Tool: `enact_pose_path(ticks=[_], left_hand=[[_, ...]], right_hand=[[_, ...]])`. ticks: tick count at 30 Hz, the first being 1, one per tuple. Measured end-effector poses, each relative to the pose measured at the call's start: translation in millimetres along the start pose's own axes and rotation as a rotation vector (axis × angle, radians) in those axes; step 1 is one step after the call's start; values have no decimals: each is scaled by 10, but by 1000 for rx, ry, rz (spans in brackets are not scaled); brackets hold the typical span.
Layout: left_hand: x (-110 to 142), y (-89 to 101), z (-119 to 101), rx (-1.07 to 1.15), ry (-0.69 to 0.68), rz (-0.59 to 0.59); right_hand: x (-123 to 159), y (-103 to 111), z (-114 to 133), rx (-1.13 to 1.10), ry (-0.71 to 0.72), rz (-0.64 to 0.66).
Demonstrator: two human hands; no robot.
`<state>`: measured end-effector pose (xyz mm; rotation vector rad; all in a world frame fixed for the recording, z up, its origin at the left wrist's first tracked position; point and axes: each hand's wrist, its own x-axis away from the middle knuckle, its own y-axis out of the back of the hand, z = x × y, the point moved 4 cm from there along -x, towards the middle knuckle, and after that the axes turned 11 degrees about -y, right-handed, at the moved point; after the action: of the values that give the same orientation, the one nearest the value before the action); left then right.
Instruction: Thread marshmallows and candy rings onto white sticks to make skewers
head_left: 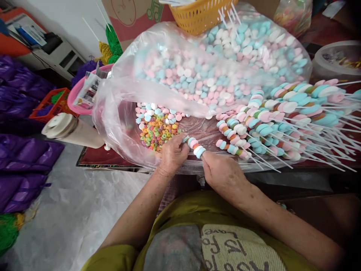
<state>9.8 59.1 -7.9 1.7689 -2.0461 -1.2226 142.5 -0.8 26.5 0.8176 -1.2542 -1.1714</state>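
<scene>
A marshmallow skewer (194, 145) with pink, white, blue and orange pieces threaded on it spans the gap between my hands. My right hand (224, 173) is closed round its lower end, below a blue marshmallow; the stick inside the fist is hidden. At the other end, my left hand (175, 150) pinches a small pale-blue marshmallow (185, 139) by the skewer's tip. Ring-shaped gummy candies (158, 131) in orange, yellow and green lie heaped beside my left hand. Loose marshmallows (152, 111) lie just behind them. Finished-looking skewers (265, 128) are piled right of my hands, white sticks pointing right.
A large clear plastic bag (118, 94) full of marshmallows covers much of the table. Behind it stands a yellow basket (197, 17). On the left are a lidded cup (76, 130), a pink basin (76, 92) and purple packages (25, 169). A round tub (324, 62) sits at the right.
</scene>
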Motion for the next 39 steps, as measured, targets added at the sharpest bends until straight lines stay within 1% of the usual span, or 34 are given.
enact_pose_path(ticks=[2,5,7,9,12,15,16,18,21,24,27,29,30,32,34,35,36,37,38,39], left_hand=[[19,-43,47,247,81,-31],[-27,7,109,605,174,-163],[-105,64,132,733,219,-248],[-201,84,117,839,260,-325],[-316,12,18,1042,364,-424],[-363,-125,-158,1248,491,-402],[-365,-156,-219,1297,504,-397],[-351,-187,-317,1342,486,-418],[-287,-220,-385,1312,445,-479],[-209,-283,-384,1239,455,-511],[-180,-323,-361,1189,506,-483],[-204,-291,-327,1194,537,-425],[-226,-248,-300,1202,532,-396],[-261,-110,-209,1171,478,-363],[-252,70,-81,1009,383,-359],[-229,150,-19,889,333,-338],[-198,216,36,756,285,-294],[-166,269,82,622,240,-237],[-138,314,120,493,203,-188],[-119,360,153,371,181,-160]], right_hand=[[-44,-7,-8,-18,-1,-51],[-85,-64,-69,-39,11,-53],[-82,-105,-95,-97,57,-53],[-63,-121,-99,-163,86,-89],[-30,-132,-48,-215,116,-112],[-16,-137,6,-258,127,-98],[-17,-138,13,-268,121,-91],[-21,-141,13,-277,105,-66],[-29,-156,6,-281,83,-9],[-42,-185,31,-266,67,17],[-39,-155,57,-203,91,20],[-6,-22,-26,-117,87,8],[17,95,-127,-69,61,-15],[57,426,-479,16,-72,-124],[58,794,-966,72,-269,-282],[35,948,-1196,85,-326,-366],[3,1076,-1381,98,-338,-481],[-46,1139,-1510,73,-308,-528],[-101,1149,-1568,19,-239,-529],[-155,1093,-1516,-44,-65,-433]])
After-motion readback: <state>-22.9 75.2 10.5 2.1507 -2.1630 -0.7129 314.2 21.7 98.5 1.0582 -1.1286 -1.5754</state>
